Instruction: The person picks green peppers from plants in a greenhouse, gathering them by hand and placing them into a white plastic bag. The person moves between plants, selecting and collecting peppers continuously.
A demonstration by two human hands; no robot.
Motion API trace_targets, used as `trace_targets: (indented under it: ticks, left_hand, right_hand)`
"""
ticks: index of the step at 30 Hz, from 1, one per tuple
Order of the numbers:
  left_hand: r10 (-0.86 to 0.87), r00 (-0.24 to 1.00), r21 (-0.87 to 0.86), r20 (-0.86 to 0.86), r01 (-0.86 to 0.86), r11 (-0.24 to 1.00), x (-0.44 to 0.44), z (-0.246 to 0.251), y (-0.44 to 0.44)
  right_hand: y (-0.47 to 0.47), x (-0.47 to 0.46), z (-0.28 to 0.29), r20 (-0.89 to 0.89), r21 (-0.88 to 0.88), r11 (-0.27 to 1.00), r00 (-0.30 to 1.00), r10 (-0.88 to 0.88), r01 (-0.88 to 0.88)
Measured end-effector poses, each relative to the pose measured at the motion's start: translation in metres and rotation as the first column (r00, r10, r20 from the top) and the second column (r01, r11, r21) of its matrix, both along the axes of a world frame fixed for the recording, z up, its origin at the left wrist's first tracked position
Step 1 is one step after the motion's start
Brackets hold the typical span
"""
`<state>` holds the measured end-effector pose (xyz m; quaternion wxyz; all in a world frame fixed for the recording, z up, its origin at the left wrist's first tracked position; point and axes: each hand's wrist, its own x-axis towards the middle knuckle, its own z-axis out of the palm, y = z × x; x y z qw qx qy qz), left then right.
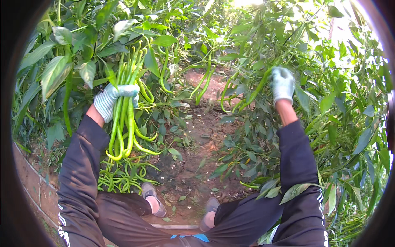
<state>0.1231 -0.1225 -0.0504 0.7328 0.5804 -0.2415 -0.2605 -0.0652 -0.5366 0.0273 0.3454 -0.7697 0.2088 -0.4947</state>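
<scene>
My left hand point(118, 92), in a striped knit glove, is closed around a bunch of long green chili peppers point(125, 123). Their stalks stick up above the fist and their curved tips hang below it. On the right, my gloved right hand point(282, 81) is slightly blurred among the leaves of a pepper plant. Its curled fingers are at the upper end of a long green pepper point(258, 89), which slants down to the left. The fingertips themselves are partly hidden.
Pepper plants point(333, 92) rise on both sides of a bare soil path point(200, 136). More peppers hang in the middle point(206, 83). A pile of picked peppers point(123, 177) lies by my left shoe point(154, 197). A pale strip point(174, 226) crosses the ground between my feet.
</scene>
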Motion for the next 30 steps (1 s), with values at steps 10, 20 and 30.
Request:
trace_targets:
  ticks: [10,20,30]
  left_hand:
    - [-0.027,1.000,0.019,0.016,0.027,0.999,-0.003,-0.001,-0.003]
    - [-0.019,1.000,-0.013,-0.016,0.019,1.000,-0.005,-0.001,-0.005]
    - [-0.068,0.996,-0.023,-0.058,0.067,0.997,0.000,-0.006,-0.005]
  right_hand:
    - [-0.090,0.022,0.069,-0.382,-0.597,0.621,0.500,-0.777,0.508]
    - [-0.112,0.002,0.081,0.072,0.716,0.690,0.994,0.082,-0.108]
    - [-0.107,0.011,0.095,0.105,0.760,0.640,0.993,0.048,-0.111]
